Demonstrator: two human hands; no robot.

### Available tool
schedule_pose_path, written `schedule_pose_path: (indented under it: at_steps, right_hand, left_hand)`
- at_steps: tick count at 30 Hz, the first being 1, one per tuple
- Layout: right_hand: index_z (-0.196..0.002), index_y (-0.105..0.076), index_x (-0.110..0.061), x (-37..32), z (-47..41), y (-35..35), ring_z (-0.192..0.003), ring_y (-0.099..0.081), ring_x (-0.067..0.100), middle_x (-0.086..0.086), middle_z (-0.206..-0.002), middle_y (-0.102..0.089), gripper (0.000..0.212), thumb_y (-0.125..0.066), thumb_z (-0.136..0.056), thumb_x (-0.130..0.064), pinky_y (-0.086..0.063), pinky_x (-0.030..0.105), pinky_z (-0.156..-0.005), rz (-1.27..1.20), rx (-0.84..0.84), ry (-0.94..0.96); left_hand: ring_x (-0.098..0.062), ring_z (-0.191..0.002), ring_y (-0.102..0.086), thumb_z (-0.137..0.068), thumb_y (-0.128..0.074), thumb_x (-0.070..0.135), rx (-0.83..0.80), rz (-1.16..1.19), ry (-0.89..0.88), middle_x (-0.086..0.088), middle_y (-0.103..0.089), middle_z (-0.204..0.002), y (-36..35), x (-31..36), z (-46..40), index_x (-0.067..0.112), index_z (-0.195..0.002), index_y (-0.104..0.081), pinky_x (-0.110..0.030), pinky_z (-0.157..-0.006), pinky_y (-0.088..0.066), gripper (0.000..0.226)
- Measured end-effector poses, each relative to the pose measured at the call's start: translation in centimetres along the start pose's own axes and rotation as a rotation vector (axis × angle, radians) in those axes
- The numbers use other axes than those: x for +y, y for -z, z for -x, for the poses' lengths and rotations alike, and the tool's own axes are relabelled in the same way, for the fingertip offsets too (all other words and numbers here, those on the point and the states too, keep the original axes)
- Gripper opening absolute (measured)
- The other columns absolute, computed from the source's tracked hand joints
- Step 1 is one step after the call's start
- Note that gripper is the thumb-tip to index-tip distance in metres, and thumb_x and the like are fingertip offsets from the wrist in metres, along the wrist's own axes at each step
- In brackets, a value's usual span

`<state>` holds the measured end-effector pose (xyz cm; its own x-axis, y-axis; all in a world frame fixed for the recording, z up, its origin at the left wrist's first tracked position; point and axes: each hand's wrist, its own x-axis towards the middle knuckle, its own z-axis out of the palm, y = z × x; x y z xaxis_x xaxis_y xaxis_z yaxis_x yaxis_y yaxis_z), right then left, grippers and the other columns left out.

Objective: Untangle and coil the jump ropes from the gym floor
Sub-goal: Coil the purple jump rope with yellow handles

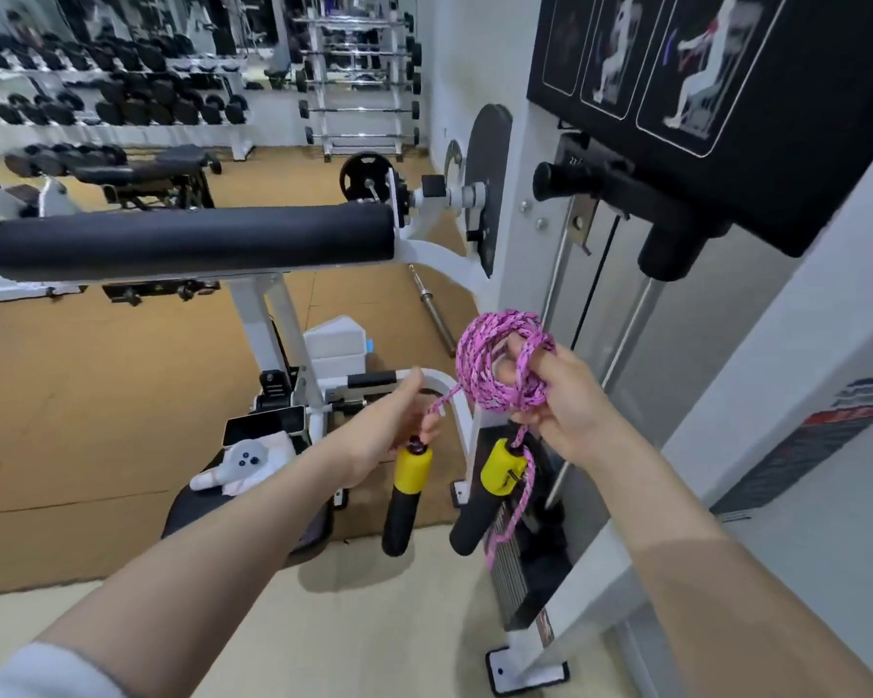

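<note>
R hand (570,395) gripped pink jump rope (495,365) coil, held in air w/ fingers (543,357) thru loops. L hand (399,420) pinched rope strand above one yellow-black handle (407,491); 2nd handle (490,491) dangled below coil.

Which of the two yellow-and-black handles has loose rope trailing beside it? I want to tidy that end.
The right-hand handle, hanging below the right hand; a pink rope tail dangles beside it. The left handle has none.

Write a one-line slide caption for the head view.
Right hand holds coiled pink braided jump rope; left hand pinches its free end above a dangling yellow-and-black handle.
</note>
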<state>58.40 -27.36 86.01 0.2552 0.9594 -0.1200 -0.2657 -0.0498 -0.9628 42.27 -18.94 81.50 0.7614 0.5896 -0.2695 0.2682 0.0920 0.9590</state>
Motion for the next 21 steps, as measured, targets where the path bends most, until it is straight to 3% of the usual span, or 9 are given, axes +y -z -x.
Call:
schedule_pose_path:
  at_steps: [3, 5, 9, 13, 16, 18, 19, 21]
  right_hand:
    - [-0.066, -0.044, -0.018, 0.1, -0.4, -0.4, -0.04, -0.035, 0.008, -0.007, -0.048, -0.043, 0.031, -0.044, -0.097, -0.011, -0.023, 0.02, -0.046, 0.244, -0.05, -0.033]
    - [-0.07, -0.044, -0.018, 0.5, -0.8, -0.7, -0.042, -0.033, 0.009, -0.006, -0.05, -0.042, 0.027, -0.044, -0.095, -0.009, -0.023, 0.02, -0.044, 0.461, -0.072, -0.071]
    - [-0.072, -0.049, -0.022, 1.0, -1.4, -1.7, -0.046, -0.036, 0.009, -0.005, -0.057, -0.044, 0.021, -0.049, -0.091, -0.013, -0.025, 0.023, -0.045, 0.672, -0.041, -0.077]
    - [-0.08, -0.053, -0.019, 1.9, -2.5, -2.4, -0.061, -0.049, 0.013, -0.003, -0.066, -0.053, 0.009, -0.052, -0.089, -0.017, -0.038, 0.029, -0.06, 0.854, 0.055, -0.013]
    - [-0.073, -0.048, -0.019, 2.4, -3.2, -2.5, -0.062, -0.048, 0.014, -0.003, -0.068, -0.052, 0.017, -0.051, -0.09, -0.02, -0.036, 0.028, -0.056, 0.97, 0.124, 0.005]
    - [-0.075, -0.049, -0.019, 2.5, -3.4, -2.9, -0.065, -0.05, 0.013, -0.003, -0.071, -0.054, 0.017, -0.049, -0.091, -0.021, -0.034, 0.024, -0.052, 1.088, 0.152, 0.011]
    - [-0.077, -0.051, -0.018, 2.5, -3.5, -3.1, -0.065, -0.051, 0.013, -0.003, -0.072, -0.055, 0.015, -0.048, -0.091, -0.02, -0.035, 0.022, -0.05, 1.075, 0.163, 0.018]
    - [-0.08, -0.057, -0.018, 2.4, -3.2, -3.1, -0.057, -0.048, 0.012, -0.004, -0.066, -0.055, 0.013, -0.051, -0.091, -0.018, -0.033, 0.018, -0.045, 0.828, 0.151, -0.014]
  left_hand:
    - [-0.015, -0.058, -0.045, -0.103, -0.028, 0.03, 0.066, 0.102, -0.04, 0.003, -0.038, -0.055, 2.0, 0.2, -0.7, 0.015, -0.066, -0.034, -0.023, -0.06, -0.039, 0.04]
    - [-0.012, -0.051, -0.048, -0.103, -0.029, 0.025, 0.074, 0.179, -0.073, 0.004, -0.039, -0.052, 3.1, 0.9, -1.3, 0.015, -0.067, -0.035, -0.026, -0.06, -0.038, 0.037]
    - [-0.007, -0.067, -0.059, -0.102, -0.029, 0.032, 0.107, -0.027, -0.116, 0.005, -0.061, -0.071, 3.4, 2.5, -2.2, 0.018, -0.074, -0.054, -0.02, -0.065, -0.043, 0.04]
    - [-0.003, -0.09, -0.063, -0.1, -0.02, 0.045, -0.039, -0.076, -0.098, 0.01, -0.069, -0.091, 2.5, 3.0, -2.4, 0.019, -0.094, -0.061, -0.013, -0.074, -0.045, 0.049]
    - [-0.01, -0.098, -0.057, -0.089, -0.053, 0.044, -0.01, -0.189, -0.149, -0.004, -0.056, -0.111, 2.3, 2.7, -2.7, 0.015, -0.11, -0.045, -0.017, -0.077, -0.048, 0.036]
    - [-0.003, -0.091, -0.059, -0.079, -0.072, 0.03, -0.025, -0.224, -0.17, -0.001, -0.055, -0.108, 2.3, 2.3, -3.2, 0.017, -0.115, -0.039, -0.013, -0.069, -0.051, 0.05]
    - [0.0, -0.086, -0.061, -0.079, -0.072, 0.023, -0.053, -0.192, -0.165, 0.002, -0.057, -0.103, 2.3, 2.3, -3.4, 0.016, -0.114, -0.04, -0.011, -0.066, -0.05, 0.047]
    - [0.0, -0.079, -0.065, -0.087, -0.063, 0.014, -0.136, -0.105, -0.165, 0.005, -0.065, -0.092, 2.5, 2.8, -3.3, 0.015, -0.104, -0.052, -0.012, -0.066, -0.05, 0.021]
